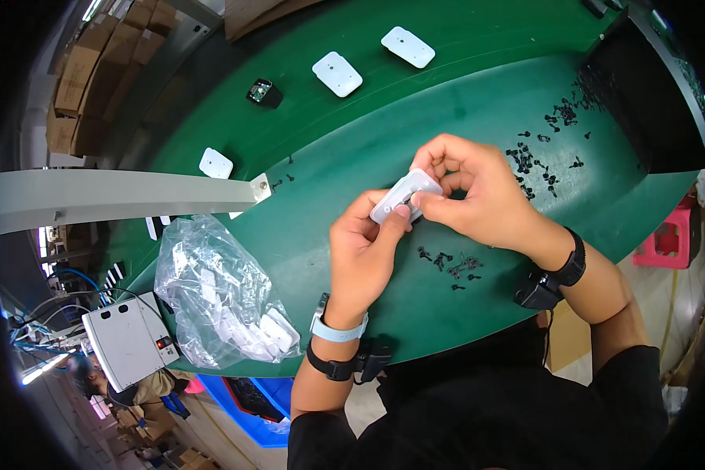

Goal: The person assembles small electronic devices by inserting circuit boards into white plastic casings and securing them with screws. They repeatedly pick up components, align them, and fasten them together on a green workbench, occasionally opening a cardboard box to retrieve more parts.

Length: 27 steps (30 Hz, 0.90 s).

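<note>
Over the green table, my left hand (362, 254) is closed round the lower left end of a small white plastic cover (400, 190). My right hand (478, 192) pinches the cover's other end, its thumb pressed onto the face beside my left thumb. Whatever lies under the two thumbs is too small and hidden to make out. Small black parts with round heads (456, 266) lie in a loose cluster just below my hands. More of these black parts (529, 164) are scattered to the right of my right hand.
A clear plastic bag (219, 298) of white covers lies left of my left arm. Beyond, a green strip carries white covers (338, 74) and a black device with an exposed circuit board (263, 92). A metal beam (133, 200), grey box (129, 338) and black bin (642, 98) flank the table.
</note>
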Each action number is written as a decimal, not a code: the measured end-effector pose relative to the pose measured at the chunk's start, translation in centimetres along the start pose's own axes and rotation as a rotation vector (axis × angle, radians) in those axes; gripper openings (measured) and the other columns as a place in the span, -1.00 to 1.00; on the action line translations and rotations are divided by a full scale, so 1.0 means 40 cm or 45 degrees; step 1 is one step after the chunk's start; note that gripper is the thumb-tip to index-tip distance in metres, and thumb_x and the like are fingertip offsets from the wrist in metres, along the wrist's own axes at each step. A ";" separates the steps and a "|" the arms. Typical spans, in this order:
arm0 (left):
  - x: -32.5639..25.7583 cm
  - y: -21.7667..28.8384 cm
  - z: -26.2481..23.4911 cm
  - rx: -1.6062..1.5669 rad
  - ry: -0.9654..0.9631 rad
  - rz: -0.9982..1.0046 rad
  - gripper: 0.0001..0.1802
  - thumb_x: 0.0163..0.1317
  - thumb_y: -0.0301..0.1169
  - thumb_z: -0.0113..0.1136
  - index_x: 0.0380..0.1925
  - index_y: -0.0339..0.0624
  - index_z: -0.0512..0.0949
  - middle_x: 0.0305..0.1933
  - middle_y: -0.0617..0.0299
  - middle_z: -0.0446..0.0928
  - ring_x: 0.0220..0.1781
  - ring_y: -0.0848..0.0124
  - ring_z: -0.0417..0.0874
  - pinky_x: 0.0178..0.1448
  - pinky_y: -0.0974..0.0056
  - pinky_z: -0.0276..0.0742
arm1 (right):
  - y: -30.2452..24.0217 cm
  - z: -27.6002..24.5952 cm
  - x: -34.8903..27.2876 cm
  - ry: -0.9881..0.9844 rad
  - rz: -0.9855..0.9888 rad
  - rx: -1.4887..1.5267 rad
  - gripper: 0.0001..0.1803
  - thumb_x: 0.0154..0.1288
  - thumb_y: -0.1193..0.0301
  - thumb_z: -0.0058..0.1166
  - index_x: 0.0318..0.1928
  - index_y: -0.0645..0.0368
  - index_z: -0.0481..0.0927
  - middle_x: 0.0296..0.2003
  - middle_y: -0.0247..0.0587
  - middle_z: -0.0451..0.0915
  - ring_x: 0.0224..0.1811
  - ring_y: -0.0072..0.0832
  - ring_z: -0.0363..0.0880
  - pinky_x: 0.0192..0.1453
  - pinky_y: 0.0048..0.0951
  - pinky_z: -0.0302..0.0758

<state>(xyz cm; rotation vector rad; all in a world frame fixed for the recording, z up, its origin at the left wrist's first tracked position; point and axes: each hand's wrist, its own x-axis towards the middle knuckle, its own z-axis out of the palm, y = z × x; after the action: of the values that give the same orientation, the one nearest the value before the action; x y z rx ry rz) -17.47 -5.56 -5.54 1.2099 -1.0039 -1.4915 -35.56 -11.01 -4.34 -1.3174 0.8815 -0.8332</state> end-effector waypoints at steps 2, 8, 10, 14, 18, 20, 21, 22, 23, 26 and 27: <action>-0.001 -0.008 0.002 0.035 0.040 0.036 -0.86 0.43 -0.46 0.17 -0.11 -0.31 0.60 -0.34 0.37 0.57 -0.30 0.68 0.49 -0.23 0.52 0.37 | 0.003 0.004 0.000 -0.010 0.034 0.051 -0.75 0.20 0.62 0.25 -0.12 0.23 0.51 -0.26 -0.37 0.60 -0.20 -0.71 0.57 -0.23 -0.62 0.51; -0.004 0.001 0.001 0.154 0.059 0.104 -0.86 0.42 -0.47 0.18 -0.12 -0.30 0.61 -0.34 0.35 0.57 -0.33 0.68 0.49 -0.27 0.52 0.36 | 0.008 0.003 -0.004 -0.041 -0.042 0.128 -0.75 0.23 0.65 0.23 -0.11 0.22 0.49 -0.22 -0.34 0.61 -0.18 -0.70 0.59 -0.16 -0.60 0.56; -0.008 0.003 0.002 0.162 0.077 0.110 -0.87 0.42 -0.47 0.18 -0.13 -0.30 0.61 -0.35 0.35 0.57 -0.34 0.68 0.50 -0.29 0.53 0.36 | 0.008 -0.003 -0.002 -0.088 -0.067 0.176 -0.75 0.25 0.65 0.22 -0.10 0.23 0.49 -0.22 -0.33 0.61 -0.18 -0.69 0.59 -0.19 -0.60 0.57; -0.015 0.008 0.008 0.096 0.057 0.172 -0.87 0.42 -0.48 0.18 -0.13 -0.32 0.61 -0.31 0.32 0.58 -0.31 0.65 0.53 -0.30 0.52 0.41 | 0.005 -0.007 -0.004 -0.123 -0.055 0.273 -0.75 0.26 0.60 0.23 -0.08 0.25 0.52 -0.23 -0.32 0.61 -0.22 -0.68 0.60 -0.22 -0.60 0.61; -0.022 0.024 0.003 0.106 -0.034 0.219 -0.82 0.42 -0.50 0.19 -0.07 -0.39 0.60 -0.17 0.23 0.58 -0.27 0.58 0.57 -0.24 0.47 0.50 | -0.014 -0.006 -0.012 -0.131 -0.060 0.293 -0.72 0.28 0.62 0.19 -0.01 0.28 0.50 -0.19 -0.25 0.61 -0.17 -0.64 0.60 -0.22 -0.57 0.66; -0.026 0.031 0.007 0.090 -0.047 0.247 -0.80 0.42 -0.51 0.19 -0.04 -0.42 0.59 -0.10 0.20 0.57 -0.26 0.55 0.59 -0.22 0.46 0.53 | -0.014 -0.003 -0.018 -0.135 -0.088 0.285 -0.69 0.29 0.67 0.16 0.04 0.31 0.48 -0.15 -0.20 0.60 -0.13 -0.58 0.59 -0.25 -0.56 0.68; -0.028 0.031 0.008 0.099 -0.035 0.252 -0.80 0.42 -0.52 0.18 -0.04 -0.42 0.59 -0.10 0.19 0.57 -0.26 0.55 0.59 -0.22 0.46 0.53 | -0.014 0.000 -0.019 -0.125 -0.101 0.291 -0.69 0.30 0.67 0.16 0.04 0.31 0.48 -0.15 -0.20 0.60 -0.13 -0.58 0.59 -0.25 -0.55 0.68; -0.029 0.030 0.009 0.111 -0.025 0.256 -0.79 0.41 -0.52 0.18 -0.03 -0.42 0.59 -0.09 0.18 0.57 -0.26 0.54 0.59 -0.22 0.45 0.54 | -0.013 0.003 -0.019 -0.114 -0.115 0.297 -0.69 0.30 0.67 0.16 0.03 0.32 0.48 -0.15 -0.19 0.60 -0.13 -0.57 0.60 -0.25 -0.55 0.68; -0.030 0.030 0.010 0.122 -0.015 0.261 -0.79 0.41 -0.53 0.17 -0.02 -0.43 0.58 -0.09 0.18 0.57 -0.26 0.53 0.59 -0.21 0.45 0.54 | -0.011 0.004 -0.019 -0.103 -0.129 0.303 -0.70 0.30 0.66 0.16 0.03 0.32 0.48 -0.15 -0.19 0.60 -0.13 -0.57 0.60 -0.24 -0.55 0.69; -0.035 0.037 0.015 0.171 0.014 0.275 -0.79 0.41 -0.55 0.17 -0.02 -0.43 0.58 -0.10 0.18 0.57 -0.25 0.53 0.59 -0.22 0.46 0.54 | -0.008 0.006 -0.020 -0.111 -0.134 0.340 -0.70 0.31 0.66 0.15 0.04 0.33 0.48 -0.14 -0.18 0.59 -0.12 -0.56 0.60 -0.23 -0.54 0.69; -0.035 0.035 0.014 0.176 0.017 0.283 -0.79 0.40 -0.55 0.17 -0.02 -0.42 0.58 -0.11 0.18 0.57 -0.26 0.53 0.59 -0.22 0.45 0.54 | -0.007 0.007 -0.019 -0.118 -0.137 0.346 -0.70 0.32 0.66 0.14 0.04 0.33 0.48 -0.14 -0.18 0.59 -0.12 -0.56 0.60 -0.22 -0.54 0.69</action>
<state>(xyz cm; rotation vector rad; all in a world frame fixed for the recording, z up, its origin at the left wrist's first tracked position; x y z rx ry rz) -17.67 -4.50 -3.79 1.1607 -1.2076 -1.2564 -35.65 -10.22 -4.00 -1.1614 0.6050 -0.9332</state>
